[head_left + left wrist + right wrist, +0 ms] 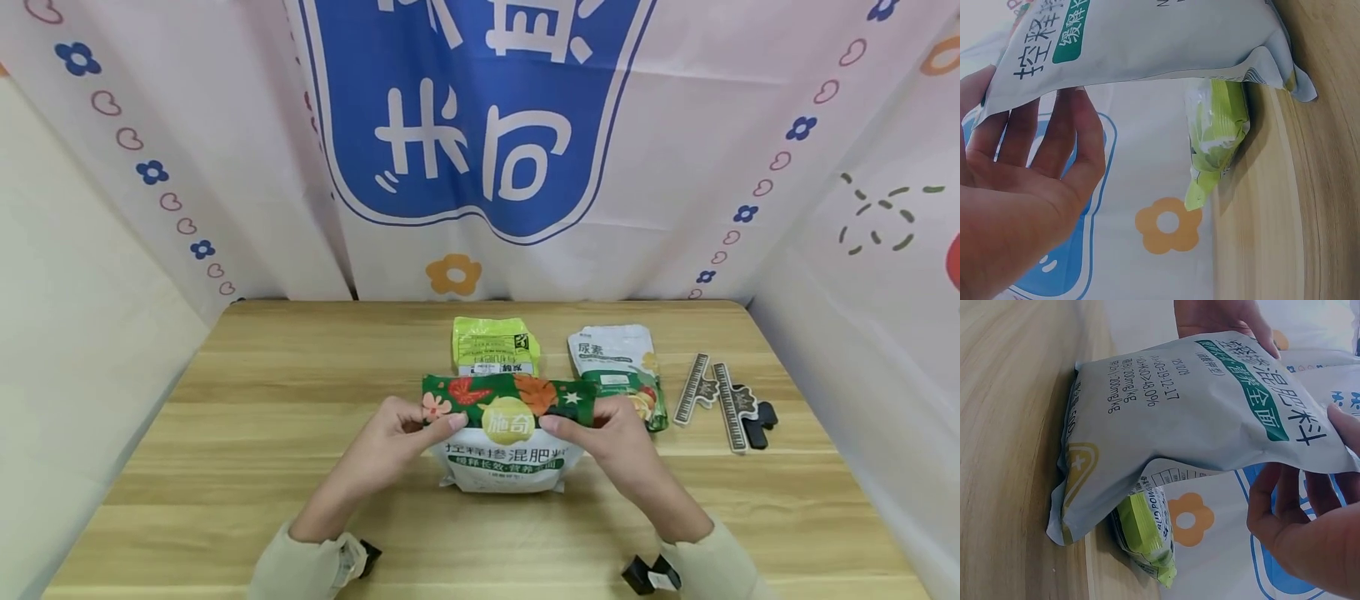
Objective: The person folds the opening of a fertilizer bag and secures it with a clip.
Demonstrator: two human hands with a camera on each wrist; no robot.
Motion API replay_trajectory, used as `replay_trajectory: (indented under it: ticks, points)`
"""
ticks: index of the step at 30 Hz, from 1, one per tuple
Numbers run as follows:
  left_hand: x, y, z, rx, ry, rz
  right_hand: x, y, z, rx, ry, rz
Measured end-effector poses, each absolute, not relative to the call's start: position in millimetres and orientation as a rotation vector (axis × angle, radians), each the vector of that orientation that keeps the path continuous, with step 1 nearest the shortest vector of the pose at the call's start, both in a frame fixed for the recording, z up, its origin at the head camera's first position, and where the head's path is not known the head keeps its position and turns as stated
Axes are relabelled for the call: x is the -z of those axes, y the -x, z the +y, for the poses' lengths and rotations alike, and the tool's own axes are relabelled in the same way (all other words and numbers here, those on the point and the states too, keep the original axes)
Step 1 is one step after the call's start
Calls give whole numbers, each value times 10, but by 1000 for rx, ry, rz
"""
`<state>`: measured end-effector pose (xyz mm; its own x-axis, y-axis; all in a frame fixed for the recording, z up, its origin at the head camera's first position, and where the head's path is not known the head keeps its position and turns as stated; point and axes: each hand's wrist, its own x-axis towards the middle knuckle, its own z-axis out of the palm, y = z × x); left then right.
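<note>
A white fertilizer bag (501,475) with a green printed top stands upright on the table in the head view. My left hand (390,442) pinches the left side of its top, thumb on the front and fingers behind. On the opposite side my right hand (615,442) pinches the top in the same way. In the right wrist view the fertilizer bag (1166,419) bulges below the hands, its bottom edge at the wooden table. Behind it lies a yellow-green packet (495,343), partly hidden in the head view by the bag.
A white and green packet (618,367) lies behind my right hand. Farther right are two ruler-like clips (692,388) with dark ornaments and a black clip (763,425). A printed cloth (675,183) hangs along the table's back edge (300,303).
</note>
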<state>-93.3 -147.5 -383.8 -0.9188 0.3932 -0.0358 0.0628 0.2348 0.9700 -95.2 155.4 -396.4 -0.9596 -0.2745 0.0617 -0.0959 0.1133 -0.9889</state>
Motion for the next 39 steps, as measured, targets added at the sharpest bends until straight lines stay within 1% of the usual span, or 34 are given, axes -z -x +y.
replay_trajectory:
  ticks: [7,15,20,21,23,28,30,34,39]
  points:
    - [3837,941,-1465,-1713,-335,2224,3952,956,1551,1926,308,2253]
    - [3844,903,-1400,-1724,-145,2278,3967,979,1529,1866,206,2248]
    - [3885,888,-1362,-1785,-188,2318,3985,962,1492,1855,237,2389]
    - [3889,888,-1353,-1787,-213,2343,3989,957,1485,1858,286,2455]
    - [3898,890,-1339,-1761,-286,2428,3999,950,1478,1847,489,2658]
    - [3883,867,-1340,-1440,-578,2910,4018,991,1473,1554,1302,3137]
    - [3871,863,-1351,-1277,-705,3085,4020,1006,1480,1407,1486,3166]
    - [3866,871,-1373,-1061,-896,3238,4037,1018,1503,1231,1568,3138]
    - [3891,888,-1393,-1014,-1122,3278,4072,1052,1516,1150,1691,3130]
